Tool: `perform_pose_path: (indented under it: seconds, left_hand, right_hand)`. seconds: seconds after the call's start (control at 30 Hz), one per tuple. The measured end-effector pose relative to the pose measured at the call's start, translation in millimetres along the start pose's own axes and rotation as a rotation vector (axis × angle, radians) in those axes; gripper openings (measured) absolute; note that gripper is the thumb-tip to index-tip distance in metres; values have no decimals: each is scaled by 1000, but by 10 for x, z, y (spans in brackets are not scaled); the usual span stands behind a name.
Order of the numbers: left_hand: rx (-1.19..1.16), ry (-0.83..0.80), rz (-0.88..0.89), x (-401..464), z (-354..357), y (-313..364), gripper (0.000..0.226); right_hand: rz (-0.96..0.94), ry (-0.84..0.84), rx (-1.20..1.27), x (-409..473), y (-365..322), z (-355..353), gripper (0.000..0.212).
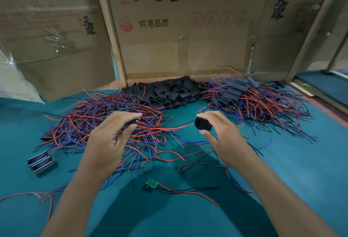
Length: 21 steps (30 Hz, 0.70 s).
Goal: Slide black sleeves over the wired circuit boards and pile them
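Left hand [114,133] pinches one wired board [136,122]; right hand [216,133] grips one black sleeve [202,123]; one loose board [151,183] on bench [282,170].

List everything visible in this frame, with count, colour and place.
Unsleeved pile: one, red and blue wires, left.
Sleeve pile: one, black, rear centre.
Sleeved pile: one, black sleeves, red and blue wires, right.
Loose board: one, green, red and black wires, near centre.
Metal parts: two, silver, near left.
Cardboard: several, brown, behind.
Table: teal.
Left hand: holds a board.
Right hand: holds a sleeve.
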<state>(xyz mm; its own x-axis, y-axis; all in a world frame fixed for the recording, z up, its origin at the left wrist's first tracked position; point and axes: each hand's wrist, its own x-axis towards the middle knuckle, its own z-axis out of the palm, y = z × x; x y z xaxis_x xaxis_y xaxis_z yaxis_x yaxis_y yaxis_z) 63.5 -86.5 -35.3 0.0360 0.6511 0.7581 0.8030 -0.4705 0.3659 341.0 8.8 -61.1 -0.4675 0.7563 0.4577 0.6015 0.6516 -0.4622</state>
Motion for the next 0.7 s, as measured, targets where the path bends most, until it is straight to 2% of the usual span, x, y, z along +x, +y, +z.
perform_pose_path:
  seconds: [0.7]
  left_hand:
    - [-6,-113,-24,-43,102,27,27]
  right_hand:
    - [-174,-62,-30,-39,-166,20,42]
